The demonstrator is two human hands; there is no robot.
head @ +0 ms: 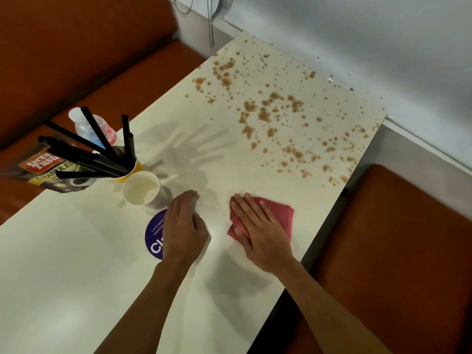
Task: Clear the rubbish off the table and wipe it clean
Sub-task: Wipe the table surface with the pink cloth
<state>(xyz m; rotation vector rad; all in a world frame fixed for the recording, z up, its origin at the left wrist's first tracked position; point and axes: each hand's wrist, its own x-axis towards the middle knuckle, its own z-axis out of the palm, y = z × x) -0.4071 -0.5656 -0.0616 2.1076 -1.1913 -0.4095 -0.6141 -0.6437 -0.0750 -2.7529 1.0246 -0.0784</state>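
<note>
A folded pink cloth (283, 213) lies on the white table (76, 277) near its right edge. My right hand (258, 231) presses flat on the cloth with straight fingers. My left hand (184, 226) rests on the bare tabletop just left of it, fingers relaxed, partly covering a round purple sticker (153, 236). Brown spilled granules (270, 113) are scattered over the far half of the table. An empty white paper cup (140, 187) stands just beyond my left hand.
A yellow cup with several black straws (109, 154) stands behind the white cup. A coffee granules pouch (48, 167) and a small water bottle (89, 129) sit at the table's left edge. Orange bench seats (398, 251) flank the table; a white wall (357, 34) runs along its far side.
</note>
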